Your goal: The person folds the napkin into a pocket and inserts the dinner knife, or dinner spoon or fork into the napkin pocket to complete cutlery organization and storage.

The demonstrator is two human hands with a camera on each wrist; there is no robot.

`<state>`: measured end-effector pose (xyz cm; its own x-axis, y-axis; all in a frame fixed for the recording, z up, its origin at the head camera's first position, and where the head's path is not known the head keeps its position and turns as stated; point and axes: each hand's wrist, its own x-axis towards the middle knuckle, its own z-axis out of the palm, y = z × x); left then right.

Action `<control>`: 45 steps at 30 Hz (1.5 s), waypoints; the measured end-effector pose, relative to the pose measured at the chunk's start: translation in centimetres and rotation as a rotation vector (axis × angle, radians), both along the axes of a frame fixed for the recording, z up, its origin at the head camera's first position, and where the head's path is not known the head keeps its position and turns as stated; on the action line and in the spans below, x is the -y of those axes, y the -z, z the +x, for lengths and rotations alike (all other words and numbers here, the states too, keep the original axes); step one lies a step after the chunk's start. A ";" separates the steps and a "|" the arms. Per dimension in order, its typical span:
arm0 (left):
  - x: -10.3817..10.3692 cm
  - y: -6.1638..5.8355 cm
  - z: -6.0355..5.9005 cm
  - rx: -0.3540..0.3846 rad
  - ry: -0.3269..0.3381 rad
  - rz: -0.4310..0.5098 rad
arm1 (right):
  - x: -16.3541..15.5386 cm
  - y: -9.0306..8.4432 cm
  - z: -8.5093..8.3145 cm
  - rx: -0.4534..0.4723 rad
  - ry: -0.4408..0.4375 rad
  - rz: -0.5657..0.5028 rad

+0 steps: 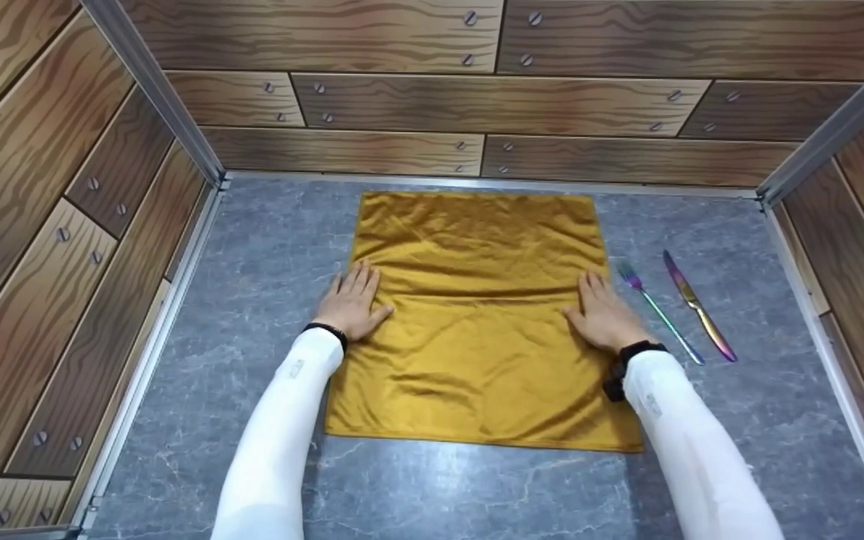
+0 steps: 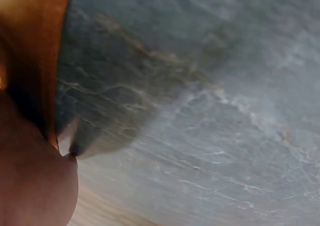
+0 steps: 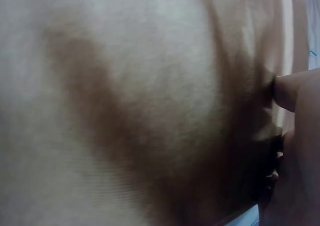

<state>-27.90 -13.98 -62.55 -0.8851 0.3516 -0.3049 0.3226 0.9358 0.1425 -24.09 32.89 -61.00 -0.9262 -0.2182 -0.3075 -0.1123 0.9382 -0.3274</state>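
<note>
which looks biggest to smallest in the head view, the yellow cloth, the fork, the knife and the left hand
1. yellow cloth, by far the largest.
2. knife and fork: alike in length, too close to rank.
3. left hand: shorter than either but broader, so its place against them is unsure.

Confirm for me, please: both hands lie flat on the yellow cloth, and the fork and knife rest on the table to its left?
Not quite: the fork and knife rest right of the yellow cloth, as the head view shows. The left hand and right hand do lie flat on it.
</note>
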 end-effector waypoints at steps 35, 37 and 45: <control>-7.5 -0.1 0.6 -0.006 -0.034 0.000 | 5.7 1.7 -1.0 -0.062 -0.002 0.004; -7.5 0.0 0.6 -0.008 -0.036 0.000 | 5.8 1.5 -0.9 -0.058 0.000 0.002; -7.5 -0.1 0.3 -0.018 -0.026 -0.021 | 5.9 0.8 -0.9 -0.084 -0.016 -0.007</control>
